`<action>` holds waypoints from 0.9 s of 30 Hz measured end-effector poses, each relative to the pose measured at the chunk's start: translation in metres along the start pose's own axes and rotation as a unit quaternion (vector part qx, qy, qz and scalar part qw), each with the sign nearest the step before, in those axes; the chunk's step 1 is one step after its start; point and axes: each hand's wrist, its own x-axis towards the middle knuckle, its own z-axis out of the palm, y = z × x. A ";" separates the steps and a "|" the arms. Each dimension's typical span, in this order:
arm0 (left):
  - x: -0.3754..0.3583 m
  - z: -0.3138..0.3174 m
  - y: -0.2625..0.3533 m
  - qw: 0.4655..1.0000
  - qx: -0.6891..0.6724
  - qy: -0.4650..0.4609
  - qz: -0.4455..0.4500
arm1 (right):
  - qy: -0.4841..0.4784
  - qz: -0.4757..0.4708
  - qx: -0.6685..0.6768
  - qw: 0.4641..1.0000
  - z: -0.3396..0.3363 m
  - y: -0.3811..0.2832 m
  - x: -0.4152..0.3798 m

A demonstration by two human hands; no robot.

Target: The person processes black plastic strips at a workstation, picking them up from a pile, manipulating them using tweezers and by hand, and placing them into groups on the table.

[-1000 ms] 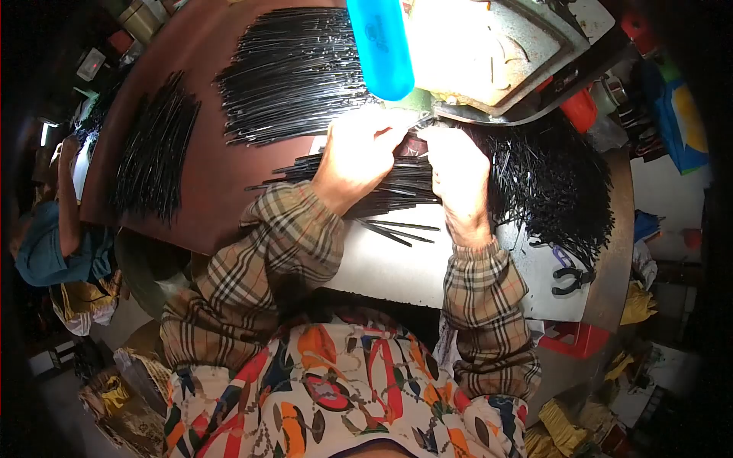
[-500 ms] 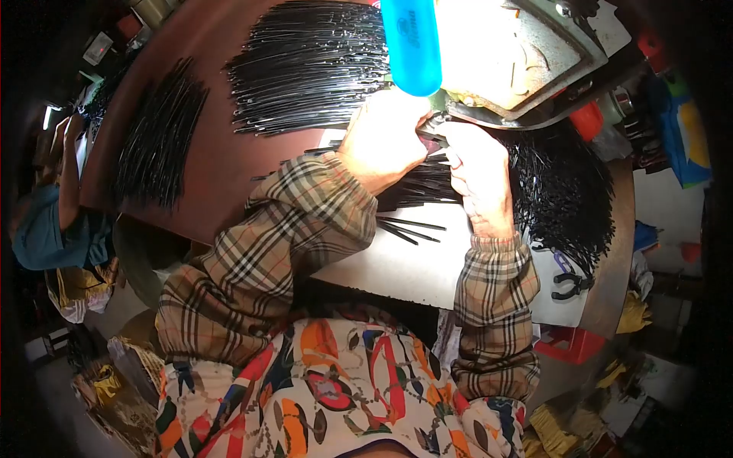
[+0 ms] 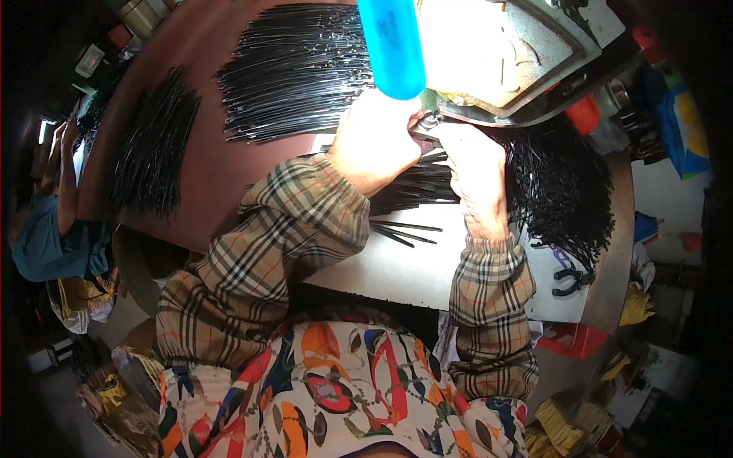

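Observation:
My left hand (image 3: 378,145) and my right hand (image 3: 479,172) meet below a bright lamp, both with bent, closed fingers. Between their fingertips, by a small metal fitting (image 3: 430,120), a short dark piece shows; glare and the fingers hide what each hand grips. Under and behind the hands lie thin black strips (image 3: 416,183), with a few loose ones (image 3: 401,231) on the white board (image 3: 389,271). A large spread of black strips (image 3: 298,72) is at the far left of my left hand. A dense black bundle (image 3: 565,187) rests to the right of my right hand.
A blue rounded object (image 3: 393,49) hangs over my left hand. A metal machine housing (image 3: 534,61) stands at the back right. Black-jawed pliers (image 3: 571,282) lie at the board's right. Another black bundle (image 3: 153,145) is at the far left, near another person's arm (image 3: 67,175).
The view has shifted slightly, so the blue object and the machine appear a little further left. Both hands stay together at the same spot, fingers still closed.

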 end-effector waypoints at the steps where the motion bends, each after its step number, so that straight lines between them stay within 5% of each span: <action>1: 0.000 0.000 0.001 1.000 0.010 -0.008 -0.008 | 0.000 0.002 0.000 1.000 0.000 0.000 0.000; 8: 0.001 0.000 0.005 0.997 0.076 0.030 -0.014 | -0.004 -0.011 0.030 0.999 0.000 -0.002 0.000; 12: -0.004 -0.011 -0.001 0.993 0.093 0.040 0.053 | -0.007 -0.201 -0.067 0.977 -0.001 0.007 0.004; 16: -0.006 -0.019 -0.004 0.985 -0.161 -0.064 0.002 | -0.041 -0.133 -0.069 0.988 0.003 -0.008 -0.012; 19: -0.016 -0.040 0.013 0.883 -0.364 -0.176 -0.238 | -0.051 0.027 -0.034 0.998 -0.002 -0.024 -0.027; 22: -0.039 -0.030 0.013 0.822 -0.522 -0.058 -0.218 | -0.050 0.046 0.084 0.994 -0.018 -0.023 -0.046; 25: -0.047 -0.015 0.033 0.735 -0.613 0.024 -0.289 | -0.058 0.068 0.249 0.964 -0.019 -0.022 -0.069; 27: -0.055 -0.003 0.043 0.739 -0.603 0.015 -0.300 | 0.016 0.058 0.285 0.957 -0.005 -0.015 -0.078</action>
